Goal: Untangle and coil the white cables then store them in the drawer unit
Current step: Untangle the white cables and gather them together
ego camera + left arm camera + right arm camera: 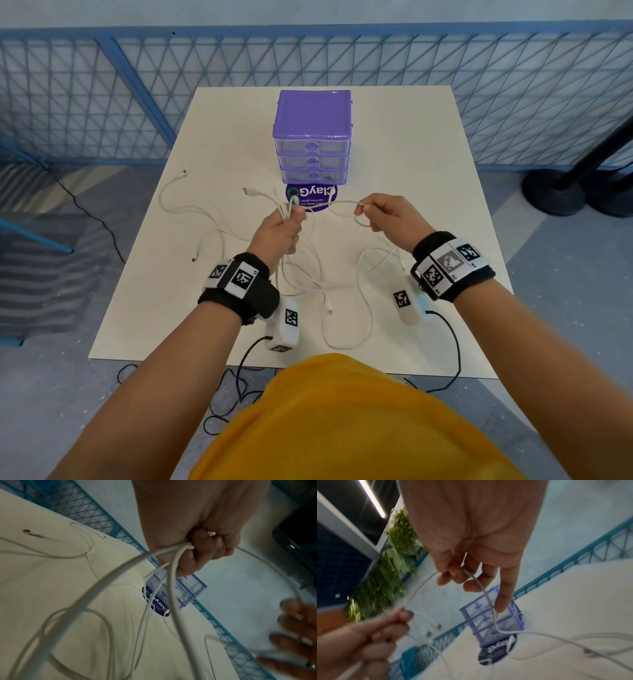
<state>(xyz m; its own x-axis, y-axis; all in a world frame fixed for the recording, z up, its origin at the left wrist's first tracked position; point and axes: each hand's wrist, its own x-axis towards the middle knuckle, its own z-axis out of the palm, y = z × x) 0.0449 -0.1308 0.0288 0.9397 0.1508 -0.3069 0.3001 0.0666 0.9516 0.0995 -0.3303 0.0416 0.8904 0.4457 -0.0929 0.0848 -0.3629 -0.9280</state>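
above the table (394, 144), both fists round white cables (342, 202)

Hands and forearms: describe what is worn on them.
Both hands, left hand and right hand, are bare, as are the forearms. Each wrist carries a black wristband bearing white square-patterned marker tags, with a white marker-tagged box beneath trailing a black cable.
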